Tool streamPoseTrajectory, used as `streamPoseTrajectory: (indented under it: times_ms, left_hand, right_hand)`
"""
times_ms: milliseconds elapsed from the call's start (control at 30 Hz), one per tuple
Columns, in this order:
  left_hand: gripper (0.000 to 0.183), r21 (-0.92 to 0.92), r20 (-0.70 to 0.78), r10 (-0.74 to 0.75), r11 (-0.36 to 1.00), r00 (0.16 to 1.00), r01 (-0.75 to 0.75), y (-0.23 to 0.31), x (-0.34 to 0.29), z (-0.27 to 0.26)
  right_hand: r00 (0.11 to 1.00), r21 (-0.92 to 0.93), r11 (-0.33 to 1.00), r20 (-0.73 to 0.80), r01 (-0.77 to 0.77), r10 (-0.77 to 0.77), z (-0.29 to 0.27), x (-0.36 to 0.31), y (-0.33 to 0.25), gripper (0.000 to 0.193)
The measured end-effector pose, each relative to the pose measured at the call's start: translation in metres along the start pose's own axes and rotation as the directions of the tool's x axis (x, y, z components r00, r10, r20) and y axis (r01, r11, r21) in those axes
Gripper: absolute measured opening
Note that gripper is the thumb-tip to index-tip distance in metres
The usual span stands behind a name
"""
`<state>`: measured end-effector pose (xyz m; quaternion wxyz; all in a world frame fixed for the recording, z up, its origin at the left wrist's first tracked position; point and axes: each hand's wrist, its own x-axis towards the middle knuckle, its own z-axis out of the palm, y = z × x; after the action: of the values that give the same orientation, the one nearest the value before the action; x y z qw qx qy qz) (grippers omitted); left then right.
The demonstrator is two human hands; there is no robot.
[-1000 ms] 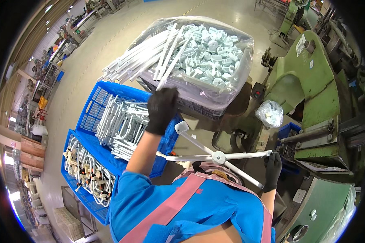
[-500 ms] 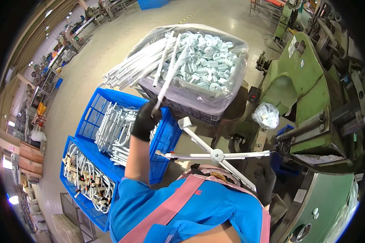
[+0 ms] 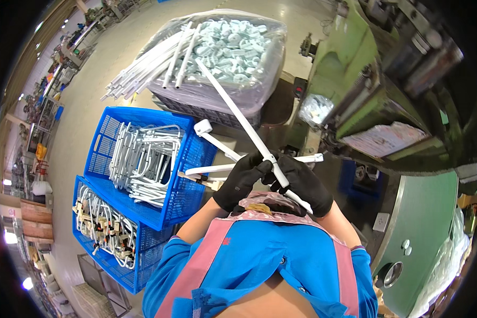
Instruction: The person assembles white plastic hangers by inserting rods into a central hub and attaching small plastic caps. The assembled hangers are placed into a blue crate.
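Note:
Both my hands wear black gloves and meet in front of my waist. My left hand (image 3: pixel 245 181) is closed around a long white tube (image 3: pixel 232 107) near a small fitting on it. My right hand (image 3: pixel 306 184) grips the same tube close to its lower end, which sticks out below the fingers. The tube slants up and away to the left, its far end over the plastic-lined bin. Beneath it lies a crossed white tube frame (image 3: pixel 213 139) with capped ends; my hands hide its centre.
A plastic-lined bin (image 3: pixel 270 85) holds pale blue-green plastic parts, with loose white tubes (image 3: pixel 143 69) across its left edge. Blue crates (image 3: pixel 177 199) at left contain bent white tubes (image 3: pixel 135 159). A green machine (image 3: pixel 347 47) and a small clear bag of parts (image 3: pixel 315 109) are on the right.
My left hand has brought the white tube from over the blue crate to my waist. My right hand has come up from the frame's right side and now holds the tube too.

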<state>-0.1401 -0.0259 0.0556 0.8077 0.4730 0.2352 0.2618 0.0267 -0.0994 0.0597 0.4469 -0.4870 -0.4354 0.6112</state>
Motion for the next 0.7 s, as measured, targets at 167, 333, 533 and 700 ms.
streamPoseTrajectory:
  times_ms: [167, 333, 533, 700]
  left_hand:
    - [0.026, 0.187, 0.104, -0.108, 0.979, 0.989, 0.087, -0.018, 0.007, 0.023]
    - [0.028, 0.419, 0.162, -0.066, 0.908, 0.985, -0.008, -0.017, 0.008, 0.024]
    - [0.032, -0.048, -0.354, 0.230, 0.963, 0.907, -0.263, 0.001, 0.036, 0.008]
    - [0.025, 0.173, -0.177, 0.212, 0.968, 0.961, -0.182, -0.016, 0.035, -0.013]
  right_hand:
    - [0.991, -0.354, 0.931, -0.064, 0.089, -0.119, -0.013, -0.028, -0.006, 0.028]
    - [0.979, -0.346, 0.931, -0.201, -0.112, 0.043, -0.012, -0.064, -0.026, 0.034]
    - [0.952, -0.726, 0.648, 0.031, 0.230, -0.304, -0.037, -0.122, 0.015, 0.052]
    - [0.849, -0.871, 0.483, -0.318, -0.086, -0.422, -0.044, -0.146, 0.027, 0.031]
